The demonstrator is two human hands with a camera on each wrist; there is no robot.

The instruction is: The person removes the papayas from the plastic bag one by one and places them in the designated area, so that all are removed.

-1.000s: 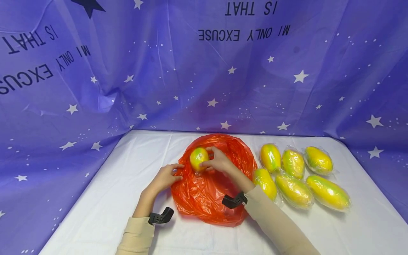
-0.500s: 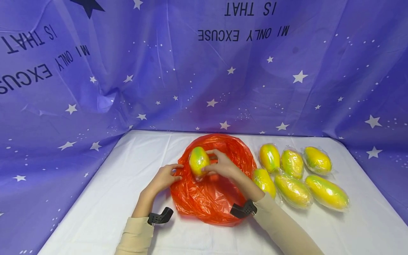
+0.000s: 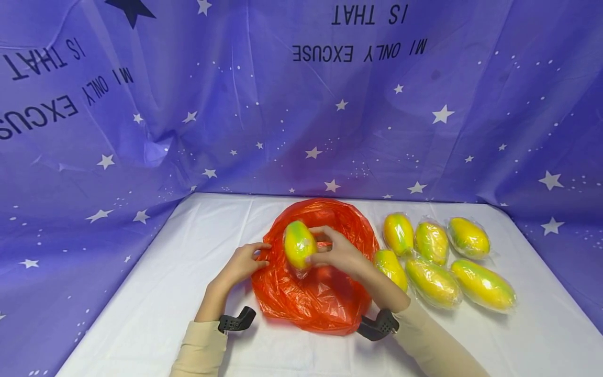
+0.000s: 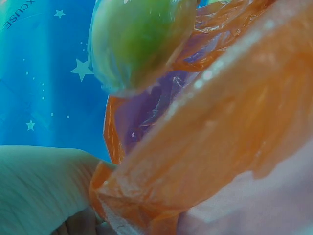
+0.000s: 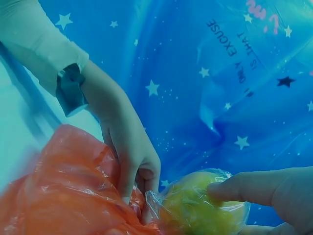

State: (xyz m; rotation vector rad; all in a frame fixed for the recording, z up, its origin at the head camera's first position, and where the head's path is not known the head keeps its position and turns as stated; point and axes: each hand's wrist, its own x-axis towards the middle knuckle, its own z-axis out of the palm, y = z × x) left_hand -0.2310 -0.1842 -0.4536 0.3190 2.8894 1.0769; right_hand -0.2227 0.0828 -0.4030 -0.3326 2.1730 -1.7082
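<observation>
My right hand (image 3: 340,253) pinches a plastic-wrapped yellow-green mango (image 3: 300,245) between thumb and fingers, above the mouth of a red plastic bag (image 3: 325,306). In the right wrist view the thumb and fingers press on the wrapped mango (image 5: 200,205). At the bag's left side, my left hand (image 3: 242,263) grips its rim, and the left wrist view has the bag's edge (image 4: 146,196) bunched between thumb and fingers. There the mango (image 4: 142,44) hangs close over the opening. Whatever lies deep inside the bag is hidden.
Several wrapped mangoes lie in two rows right of the bag, among them a near-left mango (image 3: 391,269) by my right forearm and a near-right mango (image 3: 485,285). White cloth (image 3: 188,251) covers the table. A purple star-printed curtain (image 3: 301,104) hangs behind.
My right hand has drawn the mango up out of the bag's mouth and shifted slightly right and nearer; more of the mango shows. The left hand stays at the bag's rim.
</observation>
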